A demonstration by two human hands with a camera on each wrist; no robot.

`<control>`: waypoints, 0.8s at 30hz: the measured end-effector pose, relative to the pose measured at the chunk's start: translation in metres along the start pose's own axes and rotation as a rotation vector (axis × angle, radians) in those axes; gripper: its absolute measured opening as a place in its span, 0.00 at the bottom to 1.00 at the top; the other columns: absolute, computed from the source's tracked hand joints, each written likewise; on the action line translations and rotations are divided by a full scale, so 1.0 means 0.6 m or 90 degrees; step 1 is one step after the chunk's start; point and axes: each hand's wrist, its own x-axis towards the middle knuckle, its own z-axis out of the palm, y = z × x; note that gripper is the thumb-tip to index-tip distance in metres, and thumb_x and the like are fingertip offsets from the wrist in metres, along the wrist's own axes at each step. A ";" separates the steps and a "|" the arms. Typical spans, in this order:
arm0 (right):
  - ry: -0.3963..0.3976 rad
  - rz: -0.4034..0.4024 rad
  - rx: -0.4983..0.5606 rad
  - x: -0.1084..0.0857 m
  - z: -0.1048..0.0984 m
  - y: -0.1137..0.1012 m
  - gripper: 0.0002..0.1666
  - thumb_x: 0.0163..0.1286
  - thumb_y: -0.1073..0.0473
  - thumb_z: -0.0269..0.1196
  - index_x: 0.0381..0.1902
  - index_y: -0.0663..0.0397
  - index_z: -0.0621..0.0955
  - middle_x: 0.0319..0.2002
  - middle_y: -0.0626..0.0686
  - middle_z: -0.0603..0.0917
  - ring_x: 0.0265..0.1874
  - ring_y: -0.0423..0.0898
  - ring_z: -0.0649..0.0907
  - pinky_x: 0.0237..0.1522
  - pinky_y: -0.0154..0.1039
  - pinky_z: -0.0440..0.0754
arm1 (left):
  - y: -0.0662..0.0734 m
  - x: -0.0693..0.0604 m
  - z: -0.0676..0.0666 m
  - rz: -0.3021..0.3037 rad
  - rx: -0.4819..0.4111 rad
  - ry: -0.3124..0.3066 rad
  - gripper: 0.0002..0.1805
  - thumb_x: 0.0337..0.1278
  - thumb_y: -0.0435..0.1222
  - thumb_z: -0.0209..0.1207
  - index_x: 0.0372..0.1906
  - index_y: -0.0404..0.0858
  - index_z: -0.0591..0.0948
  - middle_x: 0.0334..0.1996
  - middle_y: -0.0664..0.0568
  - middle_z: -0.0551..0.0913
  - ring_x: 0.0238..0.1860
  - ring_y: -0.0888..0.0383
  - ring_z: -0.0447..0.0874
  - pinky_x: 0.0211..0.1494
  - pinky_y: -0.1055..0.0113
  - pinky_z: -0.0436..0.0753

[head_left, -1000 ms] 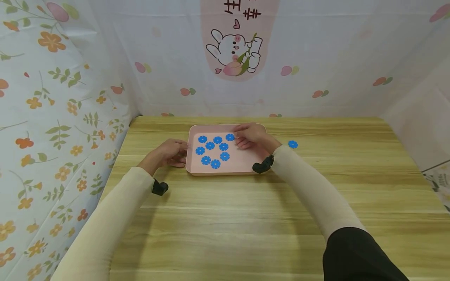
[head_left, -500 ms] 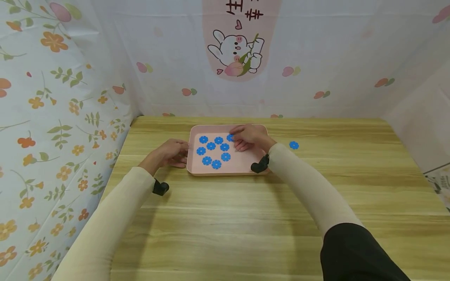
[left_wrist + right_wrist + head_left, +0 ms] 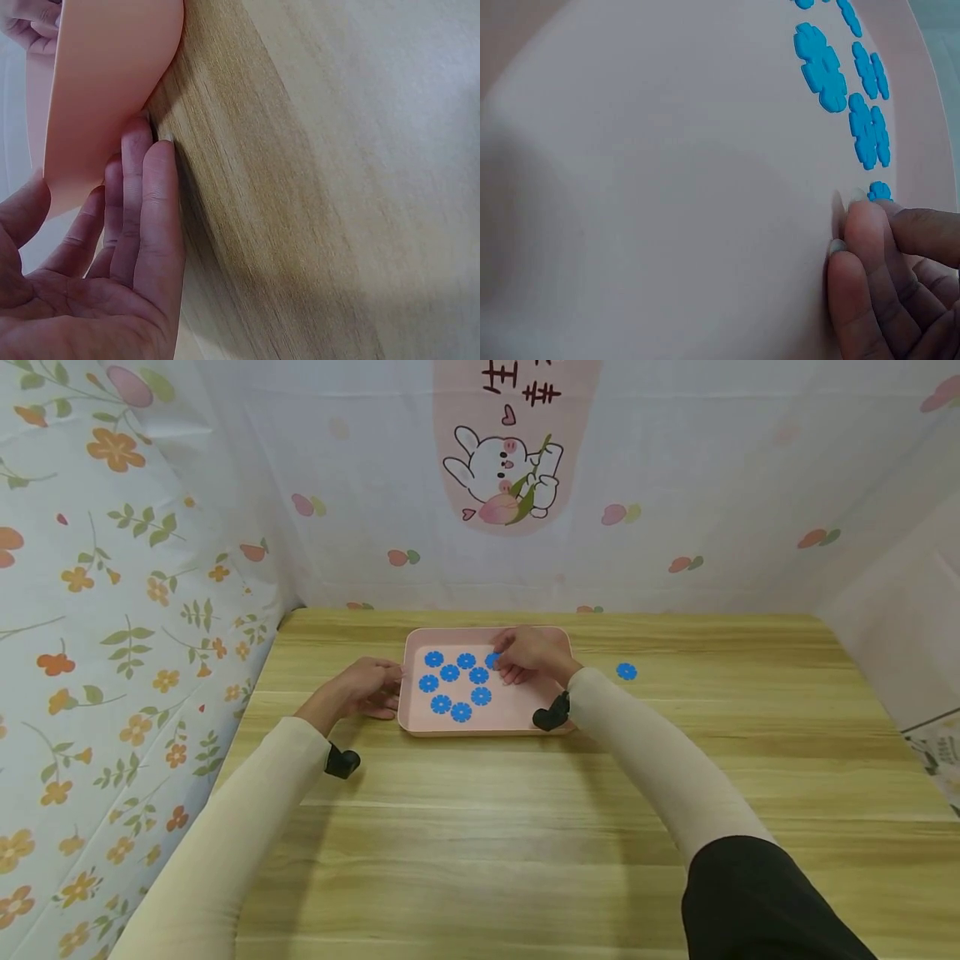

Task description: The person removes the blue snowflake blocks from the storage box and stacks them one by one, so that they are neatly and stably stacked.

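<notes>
A shallow pink tray (image 3: 525, 706) lies on the wooden table, with several blue notched snowflake discs (image 3: 461, 712) flat in its left half. At its left end my left hand (image 3: 365, 687) holds the side; in the left wrist view the thumb is at the rim and the fingers (image 3: 156, 195) are against the outer wall. Over the tray's back right part, my right hand (image 3: 528, 652) has its fingertips at one snowflake disc (image 3: 492, 661). The right wrist view shows thumb and fingers together on this disc (image 3: 880, 190), mostly hidden behind them.
One more blue snowflake disc (image 3: 626, 671) lies on the table (image 3: 480, 843) to the right of the tray. Behind the table hangs a printed cloth (image 3: 360, 468), and a floral cloth (image 3: 135, 643) borders the left side.
My right hand has shifted slightly left and toward me, and the disc at its fingertips has slid a little toward me. My left hand stays at the tray's side.
</notes>
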 end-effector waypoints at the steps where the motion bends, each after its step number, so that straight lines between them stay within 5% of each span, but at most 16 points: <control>1: -0.002 -0.003 -0.008 -0.001 0.000 -0.001 0.15 0.68 0.62 0.64 0.49 0.60 0.75 0.26 0.54 0.83 0.21 0.46 0.85 0.29 0.39 0.86 | 0.000 0.000 0.000 0.000 -0.001 0.000 0.25 0.77 0.45 0.44 0.71 0.39 0.65 0.54 0.40 0.75 0.35 0.54 0.81 0.46 0.58 0.86; 11: -0.019 -0.026 -0.075 -0.012 -0.007 -0.001 0.13 0.71 0.58 0.60 0.28 0.60 0.78 0.22 0.53 0.82 0.19 0.45 0.84 0.28 0.37 0.85 | 0.001 -0.003 0.001 -0.003 -0.002 0.003 0.25 0.76 0.45 0.44 0.70 0.39 0.65 0.55 0.40 0.75 0.36 0.53 0.82 0.48 0.58 0.85; 17: -0.039 -0.027 -0.049 -0.027 -0.016 -0.002 0.11 0.71 0.60 0.59 0.41 0.65 0.76 0.23 0.54 0.83 0.20 0.45 0.85 0.29 0.39 0.86 | 0.001 -0.003 0.002 -0.003 -0.002 0.004 0.25 0.76 0.45 0.44 0.70 0.39 0.66 0.54 0.40 0.75 0.36 0.53 0.81 0.47 0.58 0.86; 24: 0.001 -0.067 0.032 -0.051 -0.044 0.014 0.18 0.70 0.63 0.59 0.54 0.67 0.72 0.25 0.54 0.82 0.20 0.45 0.85 0.29 0.41 0.87 | 0.000 -0.003 0.002 -0.001 -0.002 0.003 0.26 0.76 0.46 0.44 0.71 0.39 0.65 0.56 0.40 0.75 0.35 0.55 0.82 0.48 0.58 0.85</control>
